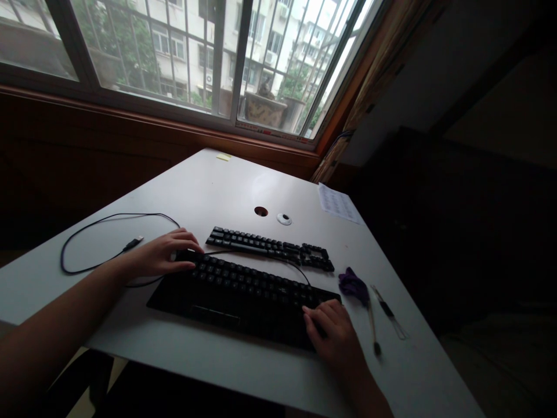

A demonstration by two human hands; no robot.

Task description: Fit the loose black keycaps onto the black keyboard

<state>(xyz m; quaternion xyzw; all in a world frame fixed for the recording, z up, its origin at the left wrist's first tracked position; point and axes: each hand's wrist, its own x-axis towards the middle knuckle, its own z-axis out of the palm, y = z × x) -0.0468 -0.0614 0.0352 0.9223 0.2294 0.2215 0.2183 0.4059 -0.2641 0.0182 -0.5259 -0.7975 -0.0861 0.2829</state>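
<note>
A black keyboard (243, 310) with a wide palm rest lies on the white table in front of me. My left hand (167, 252) grips its far left corner, thumb over the top and fingers along the back edge. At the opposite end, my right hand (331, 325) is closed round the right side, fingers curled over the edge. Just behind lies a keyboard-shaped block of black keys (265, 247), apart from the keyboard. A black cable (115, 215) loops out to the left and ends in a USB plug (134, 242).
Right of the keyboard lie a purple cloth (353, 285), a small brush (373, 331) and a wire-ended tool (389, 312). Farther back are a round hole (261, 211), its white cover (284, 219), a printed sheet (339, 203) and a yellow note (223, 157). A barred window is beyond the table (174, 186).
</note>
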